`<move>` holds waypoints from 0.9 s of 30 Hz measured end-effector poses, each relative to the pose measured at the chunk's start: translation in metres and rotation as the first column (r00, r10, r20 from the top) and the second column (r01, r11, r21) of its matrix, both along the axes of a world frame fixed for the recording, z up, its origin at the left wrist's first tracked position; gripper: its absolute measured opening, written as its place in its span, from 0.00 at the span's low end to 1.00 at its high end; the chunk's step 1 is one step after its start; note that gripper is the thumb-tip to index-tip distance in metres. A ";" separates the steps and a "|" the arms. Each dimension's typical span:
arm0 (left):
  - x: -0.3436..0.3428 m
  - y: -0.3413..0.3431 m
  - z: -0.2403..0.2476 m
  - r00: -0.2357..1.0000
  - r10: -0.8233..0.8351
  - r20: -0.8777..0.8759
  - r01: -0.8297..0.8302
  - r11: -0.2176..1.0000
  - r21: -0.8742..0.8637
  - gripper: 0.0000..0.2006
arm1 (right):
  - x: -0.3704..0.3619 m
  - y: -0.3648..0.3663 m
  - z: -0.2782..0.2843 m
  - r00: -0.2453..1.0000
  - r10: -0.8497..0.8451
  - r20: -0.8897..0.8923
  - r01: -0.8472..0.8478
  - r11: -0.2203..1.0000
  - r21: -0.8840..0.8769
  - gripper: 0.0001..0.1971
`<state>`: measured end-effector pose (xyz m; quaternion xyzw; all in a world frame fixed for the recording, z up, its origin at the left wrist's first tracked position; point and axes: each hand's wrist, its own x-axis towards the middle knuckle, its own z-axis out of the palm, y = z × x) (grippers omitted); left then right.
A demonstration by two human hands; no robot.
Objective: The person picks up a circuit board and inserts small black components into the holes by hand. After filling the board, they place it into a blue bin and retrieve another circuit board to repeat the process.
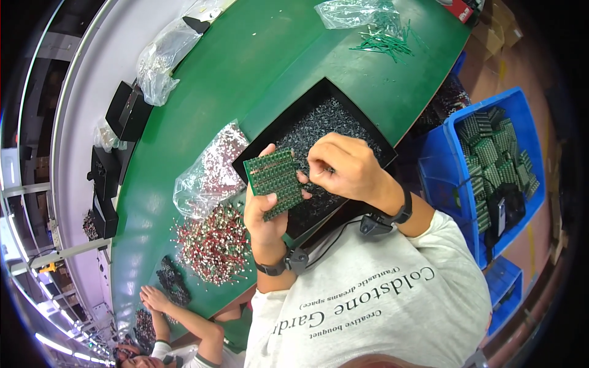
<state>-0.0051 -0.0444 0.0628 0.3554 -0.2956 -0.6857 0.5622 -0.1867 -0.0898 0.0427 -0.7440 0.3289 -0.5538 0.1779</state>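
My left hand [264, 224] grips a green circuit board panel [273, 181], a grid of many small repeated units, and holds it tilted with the thumb over its near edge. My right hand [353, 168] is just right of the panel, thumb and fingertips pinched together; anything between them is hidden or too small to make out. Below both hands lies a black tray [279, 127] with a heap of small black parts [322, 116] in it. Each wrist wears a black strap with a small device.
Left of the tray on the green table [196, 92] are a clear bag [211, 162] of small parts and a pile of red-and-white wired pieces [211, 248]. Blue crate [435, 162] at right holds panels. Green strips [386, 44] lie far off. A co-worker's hands [154, 299] rest lower left.
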 end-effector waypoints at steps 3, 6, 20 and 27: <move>0.003 0.001 -0.005 0.996 -0.089 -0.008 0.089 0.996 -0.021 0.47 | -0.007 -0.001 0.002 0.995 -0.020 -0.099 0.026 0.998 0.055 0.09; 0.000 0.002 0.000 0.997 -0.074 0.004 0.074 0.997 -0.013 0.47 | -0.004 -0.001 0.005 0.997 0.000 -0.075 0.004 0.998 0.058 0.09; -0.009 0.006 0.008 0.987 -0.030 0.156 0.037 0.998 -0.044 0.45 | 0.014 0.004 0.016 0.995 0.094 0.036 -0.095 0.995 0.029 0.11; -0.008 0.006 0.006 0.970 -0.073 0.233 0.086 0.995 -0.046 0.44 | 0.016 0.002 0.010 0.999 0.046 -0.014 -0.046 0.998 -0.042 0.11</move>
